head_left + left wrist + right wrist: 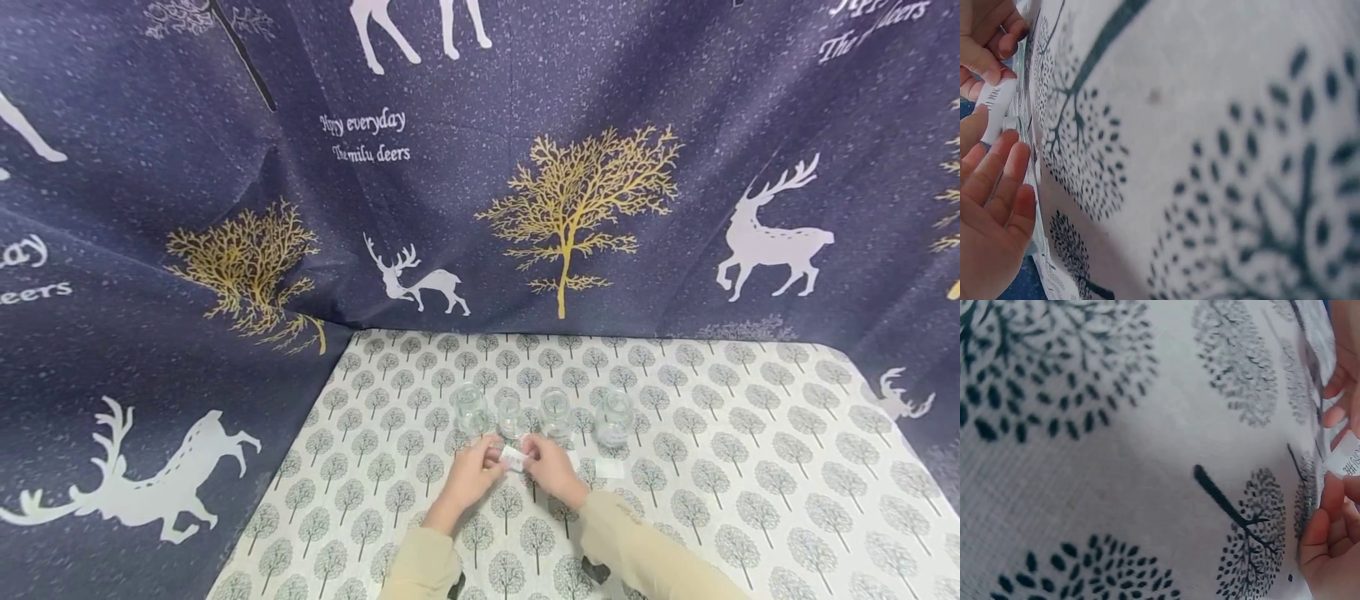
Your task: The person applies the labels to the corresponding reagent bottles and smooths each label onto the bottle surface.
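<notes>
Both hands meet over the tree-print tablecloth (675,500) near its front middle. Between them is a small white paper label (513,457) with dark print. My left hand (490,458) pinches its left end and my right hand (532,455) pinches its right end. The left wrist view shows the label (994,109) held between my left hand's fingers (997,169) below and the right hand's fingers (988,59) above. The label (1342,455) also shows at the right edge of the right wrist view, between fingers (1329,519). Beige sleeves (645,558) cover both forearms.
Several small clear glass jars stand in a row just beyond the hands, from the leftmost jar (471,408) to the rightmost jar (615,417). Another white label (609,468) lies flat to the right of the right hand. A dark deer-print cloth (525,167) hangs behind and on both sides.
</notes>
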Motion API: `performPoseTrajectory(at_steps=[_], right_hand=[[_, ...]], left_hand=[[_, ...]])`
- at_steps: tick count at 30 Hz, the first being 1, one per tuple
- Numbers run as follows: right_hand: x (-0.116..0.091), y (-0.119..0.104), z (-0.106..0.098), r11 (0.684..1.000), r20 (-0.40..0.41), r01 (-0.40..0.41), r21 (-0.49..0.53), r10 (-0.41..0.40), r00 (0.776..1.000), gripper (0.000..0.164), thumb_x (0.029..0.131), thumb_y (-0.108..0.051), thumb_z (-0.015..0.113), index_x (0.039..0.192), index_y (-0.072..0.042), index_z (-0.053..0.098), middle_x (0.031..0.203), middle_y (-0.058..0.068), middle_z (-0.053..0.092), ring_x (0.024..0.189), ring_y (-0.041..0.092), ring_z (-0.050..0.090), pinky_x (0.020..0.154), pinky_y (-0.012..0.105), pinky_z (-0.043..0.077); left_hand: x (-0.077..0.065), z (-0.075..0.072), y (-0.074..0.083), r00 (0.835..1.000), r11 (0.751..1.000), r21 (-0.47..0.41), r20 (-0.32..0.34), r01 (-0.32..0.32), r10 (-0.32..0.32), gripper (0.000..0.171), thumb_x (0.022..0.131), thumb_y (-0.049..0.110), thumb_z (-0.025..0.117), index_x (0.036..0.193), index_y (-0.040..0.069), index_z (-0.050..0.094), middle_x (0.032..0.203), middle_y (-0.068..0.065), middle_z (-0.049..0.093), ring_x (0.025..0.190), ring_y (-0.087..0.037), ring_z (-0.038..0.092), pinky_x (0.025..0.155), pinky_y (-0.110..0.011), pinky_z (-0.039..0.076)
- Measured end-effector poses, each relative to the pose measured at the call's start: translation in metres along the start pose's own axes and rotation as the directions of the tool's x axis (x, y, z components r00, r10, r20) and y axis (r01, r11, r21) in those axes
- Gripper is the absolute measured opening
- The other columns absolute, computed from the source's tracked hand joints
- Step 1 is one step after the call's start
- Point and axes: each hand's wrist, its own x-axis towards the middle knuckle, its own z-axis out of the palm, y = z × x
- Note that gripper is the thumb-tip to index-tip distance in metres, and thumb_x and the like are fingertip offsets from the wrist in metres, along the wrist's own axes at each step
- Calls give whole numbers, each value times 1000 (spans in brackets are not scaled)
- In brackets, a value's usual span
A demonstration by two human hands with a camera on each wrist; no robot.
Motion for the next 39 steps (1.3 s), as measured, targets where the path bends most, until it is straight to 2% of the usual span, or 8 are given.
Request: performPoseTrajectory(at_steps=[4, 10, 14, 21, 24, 30, 35, 39], right_hand=[[-1, -2, -3, 984, -2, -45, 172, 46, 999, 11, 74, 7, 54, 78, -2, 51, 66, 6, 56, 53, 12, 51, 46, 19, 44], [-4, -6, -6, 906, 48, -127, 404, 118, 992, 11, 74, 9, 52, 82, 3, 48, 62, 6, 53, 49, 13, 52, 47, 23, 48], [-5, -6, -6, 876, 62, -165, 452, 154, 986, 11, 75, 8, 53, 83, 4, 48, 60, 3, 51, 49, 11, 54, 47, 22, 46], [-9, -7, -8, 860, 79, -174, 479, 155, 985, 12, 75, 7, 54, 84, 5, 47, 60, 4, 53, 53, 14, 58, 54, 29, 51], [-10, -6, -10, 882, 76, -152, 447, 132, 988, 15, 74, 7, 56, 87, 5, 49, 66, 9, 56, 56, 15, 58, 56, 30, 52], [-10, -4, -19, 949, 31, -28, 313, 19, 999, 31, 75, -1, 61, 105, -1, 53, 92, 12, 60, 70, 14, 55, 58, 27, 50], [-10, -9, -27, 980, 31, 63, 188, -70, 997, 37, 77, -10, 63, 112, -5, 54, 101, 9, 60, 78, 14, 54, 64, 21, 47], [-11, -13, -30, 983, 37, 145, 111, -150, 988, 37, 78, -10, 63, 113, -3, 55, 99, 9, 61, 75, 13, 54, 62, 18, 46]], left_hand=[[-1, 4, 0, 1000, 989, -145, 20, 23, -20, 37, 80, 19, 62, 115, 8, 54, 100, -8, 65, 86, -15, 63, 74, -21, 51], [0, 8, 0, 1000, 972, -233, -18, 9, -14, 28, 79, 19, 63, 105, 9, 60, 93, -6, 66, 81, -12, 62, 71, -21, 51], [1, 9, 0, 998, 973, -229, -62, -14, -1, 20, 78, 17, 63, 97, 11, 63, 85, -3, 67, 75, -8, 60, 70, -21, 49], [1, 11, 4, 997, 967, -254, -78, -6, -14, 18, 78, 15, 63, 95, 9, 62, 82, -2, 65, 74, -8, 58, 71, -21, 48], [2, 11, 5, 997, 967, -256, -73, -2, -18, 18, 79, 13, 61, 96, 9, 62, 82, -2, 64, 75, -8, 58, 70, -19, 49], [1, 9, 7, 997, 972, -235, -67, 8, -24, 16, 79, 11, 60, 95, 9, 62, 82, -2, 64, 75, -8, 59, 70, -18, 49], [1, 7, 9, 998, 979, -204, -66, 1, -15, 14, 79, 11, 60, 93, 11, 62, 82, -1, 64, 75, -9, 59, 71, -20, 50], [0, 6, 11, 999, 981, -196, -52, -2, -9, 11, 79, 11, 60, 90, 13, 63, 81, 0, 63, 76, -9, 59, 72, -22, 50]])
